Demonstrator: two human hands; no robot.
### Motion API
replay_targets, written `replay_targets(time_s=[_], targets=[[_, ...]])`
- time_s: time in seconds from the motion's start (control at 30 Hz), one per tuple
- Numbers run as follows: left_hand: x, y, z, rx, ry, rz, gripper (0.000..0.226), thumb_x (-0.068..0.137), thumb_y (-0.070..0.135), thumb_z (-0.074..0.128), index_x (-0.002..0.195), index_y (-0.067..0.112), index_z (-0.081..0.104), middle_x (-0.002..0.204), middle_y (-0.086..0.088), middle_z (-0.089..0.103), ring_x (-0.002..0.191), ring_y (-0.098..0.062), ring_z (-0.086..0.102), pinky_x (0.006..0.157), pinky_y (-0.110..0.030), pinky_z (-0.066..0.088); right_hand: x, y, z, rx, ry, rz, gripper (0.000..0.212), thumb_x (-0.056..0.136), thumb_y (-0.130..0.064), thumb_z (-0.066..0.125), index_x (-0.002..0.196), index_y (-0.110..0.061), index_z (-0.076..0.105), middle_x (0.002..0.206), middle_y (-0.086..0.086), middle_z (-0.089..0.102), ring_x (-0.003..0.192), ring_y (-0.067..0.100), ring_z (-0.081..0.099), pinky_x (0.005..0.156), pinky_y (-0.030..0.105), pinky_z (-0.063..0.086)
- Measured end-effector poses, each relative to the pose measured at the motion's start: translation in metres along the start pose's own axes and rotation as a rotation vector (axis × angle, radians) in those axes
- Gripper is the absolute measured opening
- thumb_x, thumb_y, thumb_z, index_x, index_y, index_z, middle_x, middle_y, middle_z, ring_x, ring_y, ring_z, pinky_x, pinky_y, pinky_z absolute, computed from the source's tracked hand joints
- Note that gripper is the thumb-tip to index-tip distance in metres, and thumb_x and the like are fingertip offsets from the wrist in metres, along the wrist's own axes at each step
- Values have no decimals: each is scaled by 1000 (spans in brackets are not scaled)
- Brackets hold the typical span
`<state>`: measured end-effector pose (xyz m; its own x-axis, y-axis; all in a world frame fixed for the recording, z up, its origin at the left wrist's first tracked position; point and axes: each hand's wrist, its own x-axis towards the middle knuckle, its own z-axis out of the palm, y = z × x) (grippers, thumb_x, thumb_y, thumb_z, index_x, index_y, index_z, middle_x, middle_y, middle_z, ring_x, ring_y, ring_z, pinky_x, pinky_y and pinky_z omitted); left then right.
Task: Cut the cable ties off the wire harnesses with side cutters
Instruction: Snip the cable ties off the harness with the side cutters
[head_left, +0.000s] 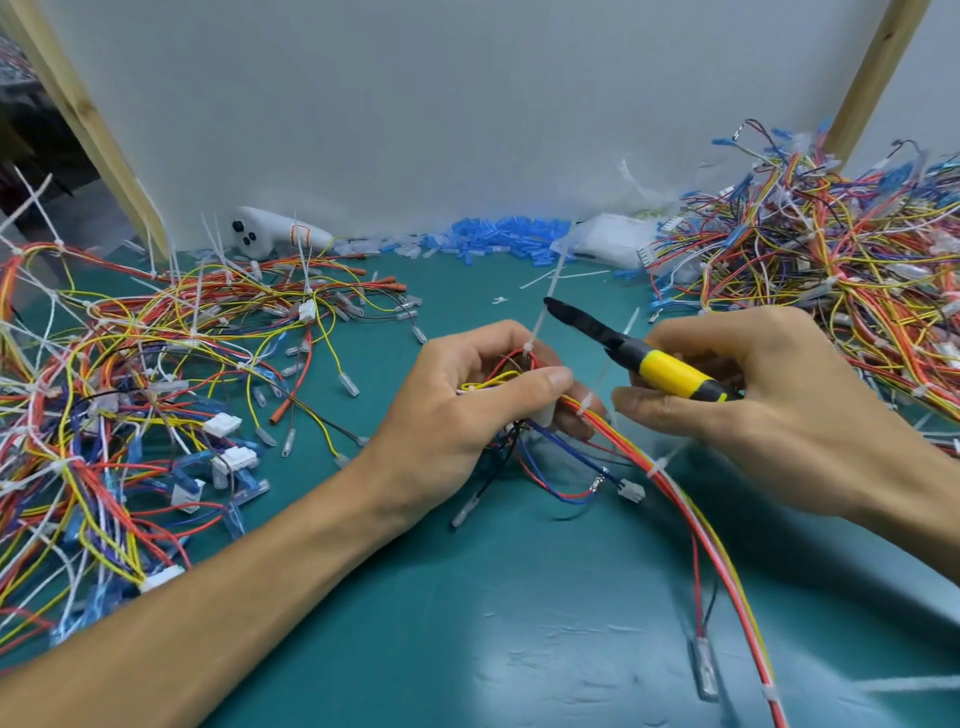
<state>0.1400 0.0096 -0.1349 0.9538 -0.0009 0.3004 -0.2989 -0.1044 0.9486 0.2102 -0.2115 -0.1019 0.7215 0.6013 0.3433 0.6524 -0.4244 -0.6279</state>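
Note:
My left hand (467, 405) grips a bunched wire harness (670, 493) of red, yellow, white and blue wires in the middle of the green mat. A white cable tie (543, 312) sticks up from the bundle above my fingers, and another tie (586, 402) wraps the wires just right of my thumb. In my right hand (769, 405) I hold the side cutters (644, 358), black with a yellow handle; their black jaws point up and left, next to the upright tie's tail. The harness trails down to the lower right, with more ties along it.
A big tangle of harnesses (104, 395) covers the left of the mat (467, 597), and another heap (831, 260) lies at the right. Blue terminal sleeves (498, 239) and a white controller-like device (275, 239) line the white back wall. Cut tie scraps are scattered about.

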Motion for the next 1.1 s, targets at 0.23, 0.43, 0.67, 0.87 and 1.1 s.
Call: replay_targets(time_s=[0.23, 0.43, 0.67, 0.87, 1.1], targets=[[-3, 2, 2, 105, 14, 34, 20, 89, 17, 70, 88, -3, 71, 82, -20, 75, 72, -20, 65, 72, -31, 50, 0, 1, 0, -41, -77, -6, 30, 86, -44, 83, 73, -22, 68, 59, 7, 53, 55, 21, 42, 56, 42, 40], [-4, -1, 2, 115, 56, 22, 15, 92, 19, 75, 82, 7, 75, 75, 5, 76, 66, -8, 60, 64, -17, 46, -1, -2, -1, 2, -56, 19, 27, 76, -47, 75, 75, -20, 71, 60, 10, 54, 60, 33, 47, 56, 46, 39], [-2, -3, 1, 61, 137, 22, 12, 96, 3, 71, 88, 4, 80, 81, -1, 80, 70, -3, 67, 68, -12, 48, -2, -1, 7, 104, 22, 54, 33, 74, -50, 78, 76, -17, 70, 59, 8, 50, 60, 34, 44, 57, 45, 39], [-2, -1, 6, 141, 105, 46, 29, 105, 19, 62, 77, 13, 63, 55, 4, 62, 50, -10, 51, 56, -17, 41, -1, 1, 9, 143, 71, 71, 32, 74, -48, 79, 83, -18, 75, 64, 12, 55, 60, 37, 50, 60, 50, 49], [-5, -1, 7, 338, 125, 124, 31, 104, 33, 54, 80, 13, 59, 57, 9, 60, 53, -8, 54, 60, -20, 44, 0, -1, 5, -4, -5, 45, 29, 75, -48, 75, 92, -25, 77, 67, 8, 67, 64, 32, 62, 63, 46, 55]])
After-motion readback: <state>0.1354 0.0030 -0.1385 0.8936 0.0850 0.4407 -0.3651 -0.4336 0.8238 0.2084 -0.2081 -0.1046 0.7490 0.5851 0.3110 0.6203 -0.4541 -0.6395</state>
